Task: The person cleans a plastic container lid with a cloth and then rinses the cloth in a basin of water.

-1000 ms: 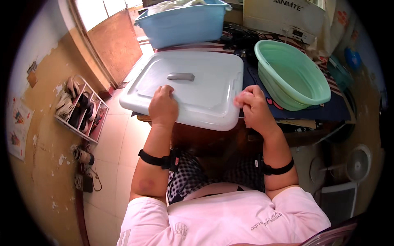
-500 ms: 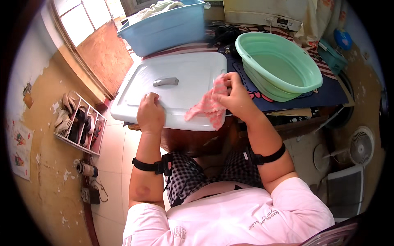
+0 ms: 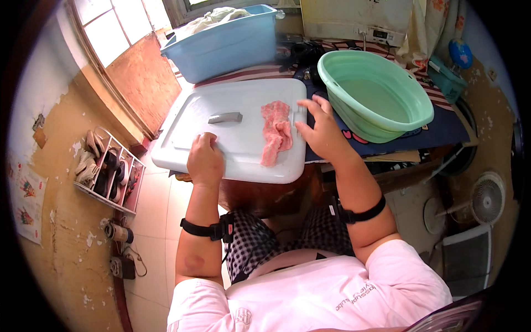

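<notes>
A pale grey-white plastic lid [image 3: 243, 166] with a grey handle [image 3: 225, 117] lies on the table before me. On its right part rests a crumpled pink patterned cloth [image 3: 276, 134], touched by neither hand. My left hand [image 3: 206, 160] is set on the lid's near left part with its fingers curled in; whatever they might hold is hidden. At the lid's right edge my right hand [image 3: 326, 130] has its fingers spread, with nothing in them. A green basin [image 3: 381, 130] with what looks like water in it stands to the right of that hand.
Behind the lid stands a blue plastic tub [image 3: 227, 52] heaped with pale fabric. A white rack with shoes [image 3: 110, 171] leans by the left wall. To the right is a white fan [image 3: 487, 196]. A dark mat [image 3: 362, 152] lies under the basin.
My right hand has let go of the pink cloth, which now lies on the lid. Its fingers have spread at the lid's right edge. The left hand has stayed on the lid.
</notes>
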